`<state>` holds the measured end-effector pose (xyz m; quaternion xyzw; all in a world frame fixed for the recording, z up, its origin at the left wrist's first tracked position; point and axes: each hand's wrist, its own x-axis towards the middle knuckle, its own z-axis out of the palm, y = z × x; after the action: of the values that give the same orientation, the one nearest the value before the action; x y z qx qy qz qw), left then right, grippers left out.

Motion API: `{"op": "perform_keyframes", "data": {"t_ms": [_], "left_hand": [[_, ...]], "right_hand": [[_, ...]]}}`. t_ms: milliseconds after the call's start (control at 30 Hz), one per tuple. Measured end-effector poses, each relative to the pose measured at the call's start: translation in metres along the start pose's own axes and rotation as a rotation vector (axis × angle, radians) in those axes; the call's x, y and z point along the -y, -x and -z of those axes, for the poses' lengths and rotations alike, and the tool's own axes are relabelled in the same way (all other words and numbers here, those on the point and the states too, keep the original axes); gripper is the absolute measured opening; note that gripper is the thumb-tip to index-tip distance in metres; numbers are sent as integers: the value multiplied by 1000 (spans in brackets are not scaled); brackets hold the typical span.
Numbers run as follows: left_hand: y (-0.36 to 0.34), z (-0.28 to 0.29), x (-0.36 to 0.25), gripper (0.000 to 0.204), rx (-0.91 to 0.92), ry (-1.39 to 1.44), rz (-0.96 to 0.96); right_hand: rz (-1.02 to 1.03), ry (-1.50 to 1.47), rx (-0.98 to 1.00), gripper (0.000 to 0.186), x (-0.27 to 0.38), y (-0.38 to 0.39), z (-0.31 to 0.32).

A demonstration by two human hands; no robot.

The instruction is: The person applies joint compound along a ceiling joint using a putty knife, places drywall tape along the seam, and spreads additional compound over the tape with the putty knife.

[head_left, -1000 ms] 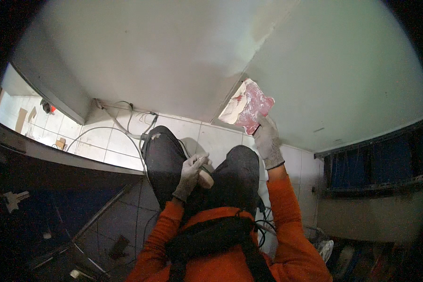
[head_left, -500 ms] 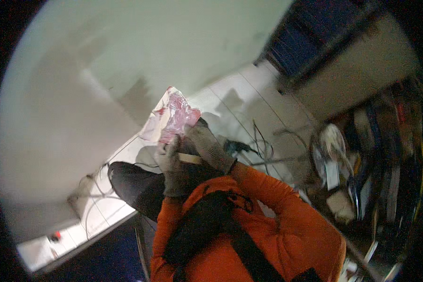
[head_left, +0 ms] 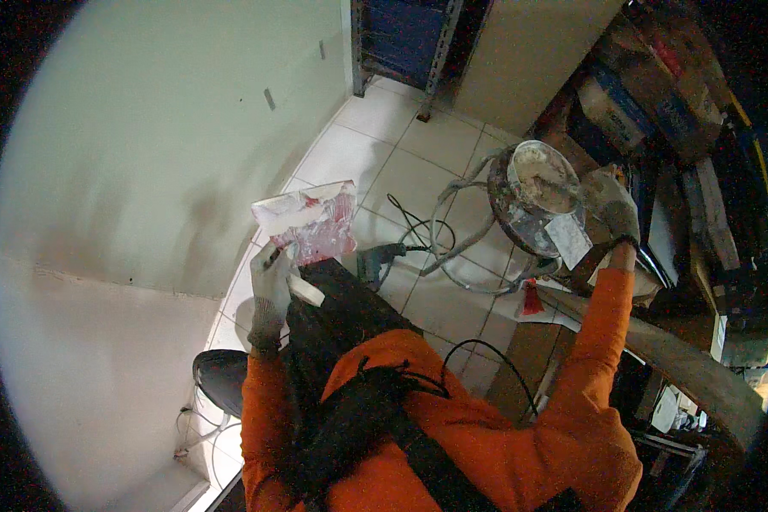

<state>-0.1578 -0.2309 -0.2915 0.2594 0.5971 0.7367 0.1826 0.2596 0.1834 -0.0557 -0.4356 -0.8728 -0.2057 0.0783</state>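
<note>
Over white floor tiles [head_left: 444,171], a reddish plate [head_left: 326,235] bears pale smears.

Holds in the left hand [head_left: 270,286] a flat reddish plate [head_left: 322,229], white-smeared, palest along its far edge, plus a pale handle [head_left: 306,291] slanting just below; has beside the right hand [head_left: 611,205] a grimy round bucket [head_left: 514,224], open-topped, with pale paste [head_left: 538,167] inside.

Passage is open above the floor tiles [head_left: 442,155] between wall [head_left: 179,111] and bucket [head_left: 514,218]. A drill [head_left: 370,265] and looped hose [head_left: 436,225] obstruct low passage.
</note>
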Motion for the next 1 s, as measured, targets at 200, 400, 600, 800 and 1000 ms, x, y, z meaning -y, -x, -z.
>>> {"op": "perform_keyframes", "data": {"t_ms": [200,400,600,800,1000], "left_hand": [[-45,25,-6,11,-43,117,101],[-58,108,5,12,-168,-94,72],[-56,121,28,12,-360,119,294],[-39,131,60,15,-496,22,347],[-32,142,144,12,-632,32,449]], "right_hand": [[687,12,-33,37,-106,-71,-105],[821,-300,333,29,-52,-77,-131],[562,-169,112,38,13,-135,-137],[814,-309,94,51,262,-171,-245],[791,-402,233,57,550,-138,-447]]}}
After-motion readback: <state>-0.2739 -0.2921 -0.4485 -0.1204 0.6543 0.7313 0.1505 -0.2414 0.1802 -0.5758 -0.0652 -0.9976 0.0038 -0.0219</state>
